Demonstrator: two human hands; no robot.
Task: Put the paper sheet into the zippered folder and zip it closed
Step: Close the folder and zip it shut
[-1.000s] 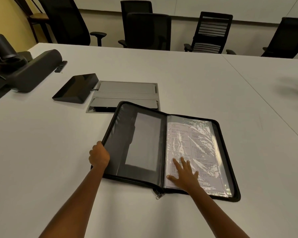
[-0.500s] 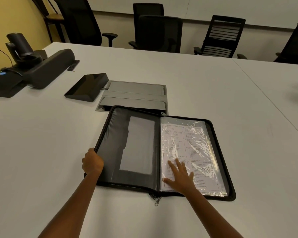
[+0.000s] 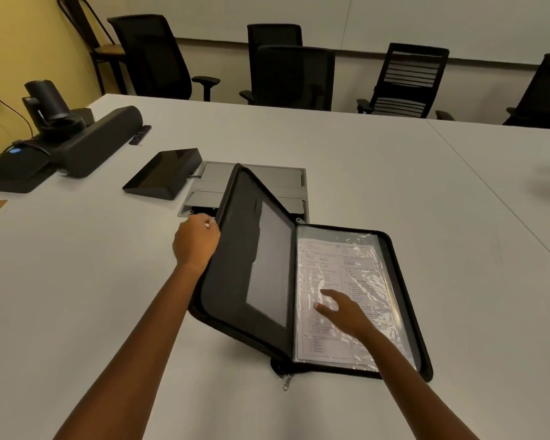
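Black zippered folder (image 3: 254, 249), soft matte fabric with a toothed zip round its rim, open on the white table (image 3: 394, 173) close to the near edge, roughly midway along it. Left cover raised and tilted up off the table, a dull grey rectangular panel on its inner face; right half flat. Paper sheet (image 3: 337, 271), white with printed lines of text too small to read, lying in the right half under a glossy, wrinkled clear plastic sleeve (image 3: 365, 249). Small metal zip pull (image 3: 287, 383) hanging off the near end of the spine onto the table. Left hand (image 3: 196, 241) curled closed on the outer edge of the raised cover. Right hand (image 3: 343, 314) loosely open, fingers spread and extended over the sheet, holding nothing; contact with the plastic not clear.
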